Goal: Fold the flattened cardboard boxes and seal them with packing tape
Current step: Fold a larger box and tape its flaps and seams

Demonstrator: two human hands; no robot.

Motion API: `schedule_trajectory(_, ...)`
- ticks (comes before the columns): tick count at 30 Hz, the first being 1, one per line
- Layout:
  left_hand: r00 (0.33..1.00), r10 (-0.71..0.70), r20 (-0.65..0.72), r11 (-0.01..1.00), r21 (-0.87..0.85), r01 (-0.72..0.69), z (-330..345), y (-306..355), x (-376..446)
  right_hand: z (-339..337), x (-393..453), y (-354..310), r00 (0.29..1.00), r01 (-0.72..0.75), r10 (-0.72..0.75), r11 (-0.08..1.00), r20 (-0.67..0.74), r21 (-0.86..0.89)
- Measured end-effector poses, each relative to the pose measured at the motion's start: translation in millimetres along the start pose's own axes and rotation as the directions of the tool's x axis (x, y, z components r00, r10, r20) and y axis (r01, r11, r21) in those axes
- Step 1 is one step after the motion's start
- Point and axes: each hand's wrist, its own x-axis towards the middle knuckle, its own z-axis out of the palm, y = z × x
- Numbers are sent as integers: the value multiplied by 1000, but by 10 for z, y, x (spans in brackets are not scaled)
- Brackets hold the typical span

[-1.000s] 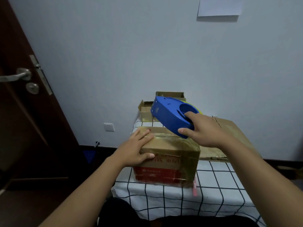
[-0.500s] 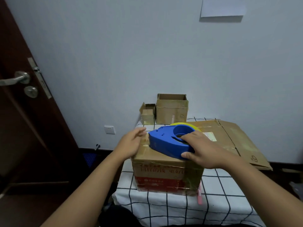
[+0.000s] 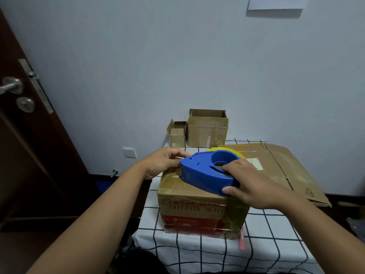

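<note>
Cardboard: two open-topped boxes, a large box [image 3: 207, 128] and a small box [image 3: 177, 133], stand at 12 o'clock on the checked tablecloth [image 3: 256, 244]; their contents are hidden. The closed, taped box [image 3: 199, 206] sits centrally. On its top lies the blue tape dispenser [image 3: 209, 173], gripped by the right hand [image 3: 248, 182], fingers curled through its opening. The left hand [image 3: 164, 162] rests at 9 o'clock, fingers curled, touching the dispenser's nose. Flattened cardboard [image 3: 280, 167] lies at 3 o'clock.

Pale wall [image 3: 177, 56], brown door [image 3: 29, 145] left, wall socket [image 3: 129, 153].
</note>
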Motion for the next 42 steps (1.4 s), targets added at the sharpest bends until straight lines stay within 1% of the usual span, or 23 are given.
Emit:
schedule_trajectory(2, 999, 17, -37, 999, 29, -16, 27, -11, 4, 0, 7, 10, 1000, 5, -5, 1000, 2, 11)
schedule_trajectory(5, 997, 27, -73, 999, 19, -26, 79, -24, 1, -11, 10, 23, 1000, 14, -14, 1000, 14, 24)
schedule_trajectory(8, 992, 27, -126, 999, 24, -24, 114, 0, -26, -86, 22, 50, 998, 16, -19, 998, 56, 54)
schedule_trajectory(10, 986, 18, -165, 999, -33, -23, 116, 8, -42, -190, 42, 51, 999, -6, -1, 990, 52, 138)
schedule_trajectory(12, 980, 10, -200, 993, -112, -33, 108, 24, -46, -305, 75, 34, 1000, -15, 18, 969, -9, 246)
schedule_trajectory(14, 978, -1, -207, 982, -185, -39, 97, 66, -43, -421, 123, -13, 995, -10, 47, 927, -90, 374)
schedule_trajectory(16, 980, -26, -196, 963, -269, -28, 68, 134, -50, -533, 179, -58, 990, 20, 50, 878, -132, 478)
schedule_trajectory(17, 981, -44, -191, 947, -319, -20, 46, 171, -61, -585, 213, -73, 989, 41, 36, 863, -143, 503)
schedule_trajectory(19, 980, -83, -178, 918, -395, 6, -4, 221, -94, -648, 272, -82, 993, 41, 24, 848, -116, 528)
schedule_trajectory(21, 979, -112, -168, 910, -412, 34, -18, 232, -136, -651, 321, -83, 997, 17, 27, 837, -73, 546)
schedule_trajectory(23, 972, -147, -183, 906, -419, 58, 28, 205, -178, -614, 354, -84, 999, -5, 26, 866, -35, 501)
schedule_trajectory(26, 946, -214, -242, 880, -468, 79, 112, 147, -199, -545, 408, -119, 999, -37, 36, 909, 11, 415)
schedule_trajectory(30, 902, -307, -303, 819, -567, 88, 171, 120, -190, -484, 511, -80, 999, -14, 29, 900, -29, 435)
schedule_trajectory(32, 889, -339, -308, 798, -595, 98, 217, 102, -192, -463, 545, -16, 999, -10, 25, 897, -28, 443)
schedule_trajectory(35, 882, -357, -308, 792, -600, 111, 279, 55, -196, -461, 590, 37, 1000, -11, 17, 895, -11, 447)
schedule_trajectory(39, 880, -357, -313, 778, -621, 95, 289, 19, -176, -557, 672, 65, 999, -34, 25, 925, 27, 379)
schedule_trajectory(42, 887, -351, -301, 766, -637, 87, 276, 2, -177, -700, 749, -16, 999, -37, 26, 963, 46, 268)
